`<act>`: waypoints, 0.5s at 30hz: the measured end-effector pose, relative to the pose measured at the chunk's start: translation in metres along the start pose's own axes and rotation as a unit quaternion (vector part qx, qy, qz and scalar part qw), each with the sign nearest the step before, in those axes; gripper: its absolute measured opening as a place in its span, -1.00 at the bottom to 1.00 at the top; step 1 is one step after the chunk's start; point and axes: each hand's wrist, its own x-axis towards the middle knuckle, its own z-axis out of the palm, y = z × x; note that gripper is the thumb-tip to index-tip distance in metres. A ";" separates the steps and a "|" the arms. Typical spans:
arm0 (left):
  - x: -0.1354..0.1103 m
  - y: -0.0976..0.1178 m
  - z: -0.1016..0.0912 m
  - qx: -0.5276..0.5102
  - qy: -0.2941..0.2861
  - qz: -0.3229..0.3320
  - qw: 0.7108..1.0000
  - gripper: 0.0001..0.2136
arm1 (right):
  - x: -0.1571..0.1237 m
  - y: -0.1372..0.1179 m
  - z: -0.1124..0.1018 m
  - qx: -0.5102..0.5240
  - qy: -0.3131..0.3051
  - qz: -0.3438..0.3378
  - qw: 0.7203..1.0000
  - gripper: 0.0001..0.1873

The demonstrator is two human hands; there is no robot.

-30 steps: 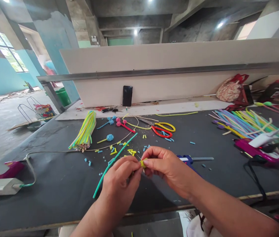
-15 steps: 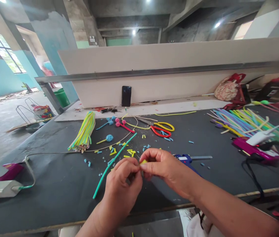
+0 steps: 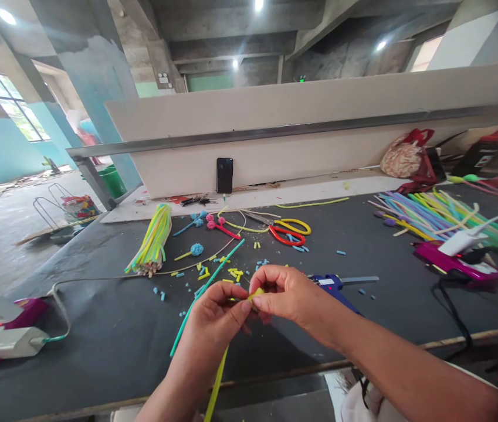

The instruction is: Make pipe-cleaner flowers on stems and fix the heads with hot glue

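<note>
Two grips, left hand (image 3: 217, 319) and right hand (image 3: 290, 296), are pinched on a yellow stick (image 3: 216, 381) over bare counter (image 3: 99, 351), its length angled back across the near edge.

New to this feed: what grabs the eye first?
Both hands meet front and centre: the left hand and right hand pinch a yellow fuzzy stem between them over the dark table. Behind them lie red-and-yellow scissors, with a bundle of yellow-green sticks to the left and a heap of coloured stems far right.
</note>
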 end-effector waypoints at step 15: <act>0.001 -0.014 -0.001 -0.102 0.029 -0.020 0.994 -0.80 | -0.001 0.005 0.004 -0.060 0.012 -0.034 0.998 -0.87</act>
